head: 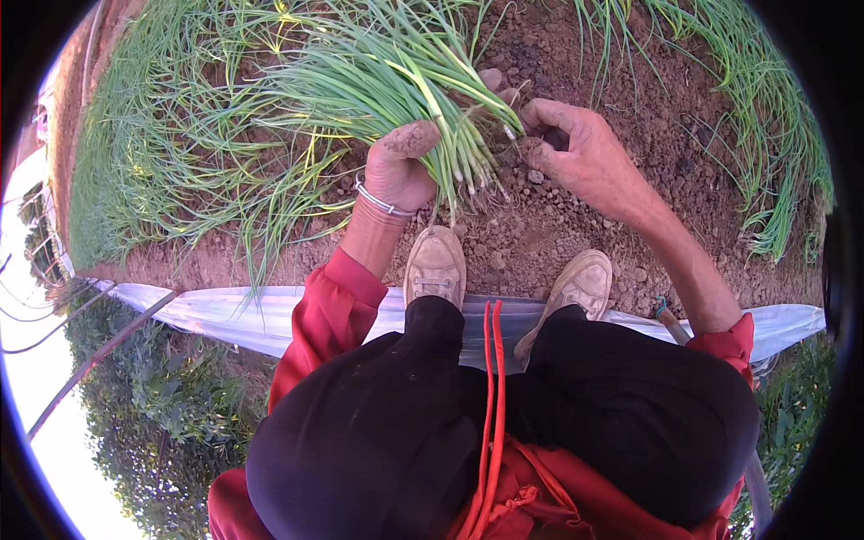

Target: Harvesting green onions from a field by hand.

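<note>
My left hand (403, 165) is wrapped around a bunch of scallions (378, 88), its soil-covered thumb lying across the stalks. Long green leaves fan out up and to the left, while the pale stems and stringy roots (482, 185) point down toward the ground. At the bunch's right side, my right hand (580, 152) has thumb and forefinger pinched at the root end of a few stalks (507, 121). Its other fingers are curled and partly hidden. A metal bangle (383, 202) circles my left wrist.
Brown, crumbly soil (526, 236) lies under the bunch. Growing scallions (169, 162) spread left, with more (769, 135) at right. My shoes (437, 260) stand at the bed's edge beside white plastic sheeting (236, 314). A wooden handle (668, 320) is by my right forearm. Leafy plants (175, 398) grow lower left.
</note>
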`<action>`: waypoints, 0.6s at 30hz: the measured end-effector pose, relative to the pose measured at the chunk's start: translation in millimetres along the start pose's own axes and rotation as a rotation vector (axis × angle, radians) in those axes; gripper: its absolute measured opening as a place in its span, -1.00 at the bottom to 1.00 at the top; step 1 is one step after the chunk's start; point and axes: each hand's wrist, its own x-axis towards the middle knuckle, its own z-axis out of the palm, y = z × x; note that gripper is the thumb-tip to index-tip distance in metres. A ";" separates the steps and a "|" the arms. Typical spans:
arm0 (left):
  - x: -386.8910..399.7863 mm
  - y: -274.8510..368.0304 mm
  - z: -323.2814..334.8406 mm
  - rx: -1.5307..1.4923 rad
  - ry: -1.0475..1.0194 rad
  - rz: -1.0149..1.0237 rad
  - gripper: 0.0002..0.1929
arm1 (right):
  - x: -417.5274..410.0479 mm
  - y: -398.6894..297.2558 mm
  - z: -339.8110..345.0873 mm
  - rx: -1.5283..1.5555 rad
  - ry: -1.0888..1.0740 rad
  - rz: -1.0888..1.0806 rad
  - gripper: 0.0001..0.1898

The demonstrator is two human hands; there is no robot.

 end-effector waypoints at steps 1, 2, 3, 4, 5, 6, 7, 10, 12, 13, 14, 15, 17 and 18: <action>1.8 0.2 3.6 -0.026 0.007 0.005 -0.06 | -2.2 0.7 -3.0 -0.063 0.012 0.018 -0.82; 2.6 2.3 7.5 -0.015 0.025 -0.025 -0.05 | -4.4 0.2 -7.8 -0.161 -0.004 -0.037 -0.83; 3.3 -1.6 0.8 -0.101 0.015 -0.034 -0.04 | -5.3 6.9 -8.4 -0.185 0.031 -0.017 -0.83; 3.4 -1.3 5.1 -0.087 0.011 -0.001 -0.09 | -3.8 19.9 -3.8 -0.304 0.138 -0.209 -0.85; 0.3 -2.7 -5.8 -0.097 0.024 0.045 -0.17 | -1.9 32.1 -3.1 -0.431 0.233 -0.403 -0.85; -3.9 1.0 -6.5 -0.143 0.079 0.033 -0.18 | -0.1 41.1 -7.9 -0.458 0.265 -0.382 -0.85; -3.9 4.4 -6.8 -0.143 0.067 0.041 -0.21 | 2.1 47.9 -13.9 -0.516 0.304 -0.422 -0.85; -4.3 12.4 -10.8 -0.148 0.067 0.076 -0.24 | 6.3 75.2 -42.2 -0.598 0.452 -0.400 -0.83; -6.6 24.3 -13.3 -0.185 0.055 0.142 -0.25 | 9.3 99.2 -69.2 -0.508 0.623 -0.171 -0.83; -5.3 27.8 -13.7 -0.236 0.031 0.134 -0.28 | 6.3 117.3 -87.9 -0.405 0.702 0.018 -0.83; -5.4 33.1 -10.5 -0.250 0.016 0.169 -0.29 | 4.2 139.1 -104.9 -0.454 0.836 0.020 -0.83; -3.6 33.0 -10.1 -0.275 0.000 0.200 -0.30 | -1.9 163.8 -121.1 -0.512 0.970 0.031 -0.83; -4.9 39.6 -9.0 -0.228 0.030 0.226 -0.34 | -2.5 200.9 -137.4 -0.396 0.995 0.177 -0.80; -3.1 36.1 -9.4 -0.232 0.024 0.218 -0.34 | -5.8 215.3 -143.7 -0.285 1.005 0.323 -0.76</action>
